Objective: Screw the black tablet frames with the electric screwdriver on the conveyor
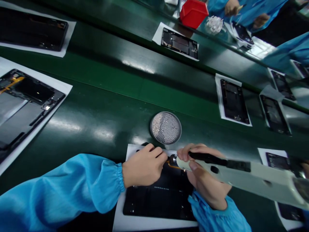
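Observation:
My right hand (205,174) is wrapped round a pale electric screwdriver (260,178) with a black lever. The tool slants from the right, its metal tip end near the top edge of an opened black tablet (156,201). My left hand (146,166) lies over the upper left of that tablet, its fingers curled and pressed together near the tip; whatever they hold is hidden. Beneath the tablet is a white sheet (119,212). A round dish (166,138) with a perforated plate stands just beyond, tiny screws (158,124) gathered on its left part.
Larger-looking opened tablets (36,87) lie on white sheets to the left. Several more tablets (234,100) rest on sheets along the green bench (96,106). Across it stand a red bin (193,13) and a co-worker in blue sleeves (263,8).

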Available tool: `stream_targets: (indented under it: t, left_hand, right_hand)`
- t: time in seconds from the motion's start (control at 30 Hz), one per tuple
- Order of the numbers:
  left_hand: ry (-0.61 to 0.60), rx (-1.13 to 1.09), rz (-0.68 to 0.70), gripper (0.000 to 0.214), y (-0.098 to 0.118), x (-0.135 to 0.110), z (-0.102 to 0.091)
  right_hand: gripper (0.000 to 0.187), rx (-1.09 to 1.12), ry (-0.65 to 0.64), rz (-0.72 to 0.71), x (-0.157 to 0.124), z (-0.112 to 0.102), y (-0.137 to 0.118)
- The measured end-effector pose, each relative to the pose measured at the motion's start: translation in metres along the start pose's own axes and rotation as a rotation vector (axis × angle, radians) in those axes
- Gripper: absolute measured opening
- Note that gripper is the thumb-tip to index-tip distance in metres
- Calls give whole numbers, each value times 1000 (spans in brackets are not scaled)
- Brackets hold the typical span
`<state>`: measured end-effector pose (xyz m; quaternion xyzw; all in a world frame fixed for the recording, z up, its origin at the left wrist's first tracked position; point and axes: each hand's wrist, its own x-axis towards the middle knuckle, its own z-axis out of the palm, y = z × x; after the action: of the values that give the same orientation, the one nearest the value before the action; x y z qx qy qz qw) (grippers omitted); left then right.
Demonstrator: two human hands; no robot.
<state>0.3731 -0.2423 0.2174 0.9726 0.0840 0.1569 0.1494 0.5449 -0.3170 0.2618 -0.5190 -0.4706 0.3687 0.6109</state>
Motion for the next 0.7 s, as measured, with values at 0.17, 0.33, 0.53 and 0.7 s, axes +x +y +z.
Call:
stream_targets:
  t: [0.17, 0.33, 0.53, 0.7]
  left_hand:
    - [31, -17, -12, 22, 0, 0, 0]
    - [85, -41, 4, 22, -1, -3, 0]
    - [134, -20, 27, 23, -2, -3, -1]
    - [158, -3, 31, 21, -3, -3, 0]
  right_hand:
    - [24, 11, -30, -24, 0, 2, -1]
    - [22, -19, -29, -45, 1, 5, -3]
    - [23, -43, -29, -34, 1, 6, -5]
    - [23, -60, -22, -33, 1, 9, -5]
